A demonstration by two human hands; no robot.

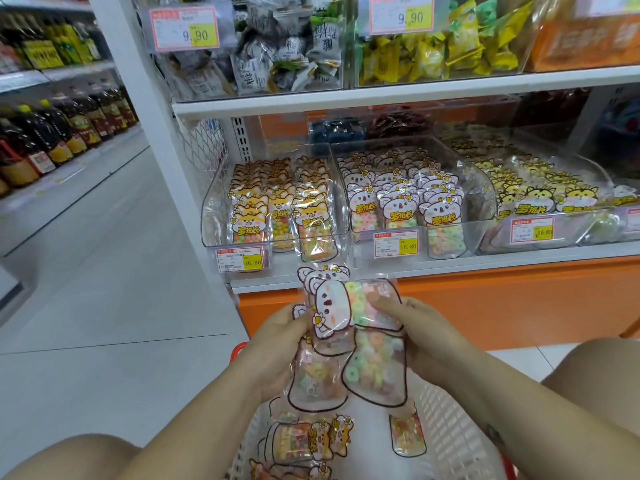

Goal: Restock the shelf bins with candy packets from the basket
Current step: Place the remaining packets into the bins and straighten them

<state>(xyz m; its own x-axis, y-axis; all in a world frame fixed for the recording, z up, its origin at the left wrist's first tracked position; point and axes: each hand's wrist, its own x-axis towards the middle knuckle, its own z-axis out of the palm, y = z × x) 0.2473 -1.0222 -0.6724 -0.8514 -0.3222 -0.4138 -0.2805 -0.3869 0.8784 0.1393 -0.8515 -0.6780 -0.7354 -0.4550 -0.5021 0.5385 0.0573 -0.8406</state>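
Clear plastic candy packets (pixel 349 323), at least three overlapping koala ones, are gripped between the left hand (pixel 277 344) and right hand (pixel 415 327), both hands curled round them just above the white basket (pixel 446 427). About four more packets (pixel 304 441) lie in it. Beyond, three clear bins stand side by side on the shelf: fox bin (pixel 214 216), koala bin (pixel 481 192), tiger bin (pixel 588 174), each front carrying one price tag.

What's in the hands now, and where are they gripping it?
A few koala-print candy packets, fanned together above the basket: left hand grips their left edge, right hand their right side, thumb on the front.
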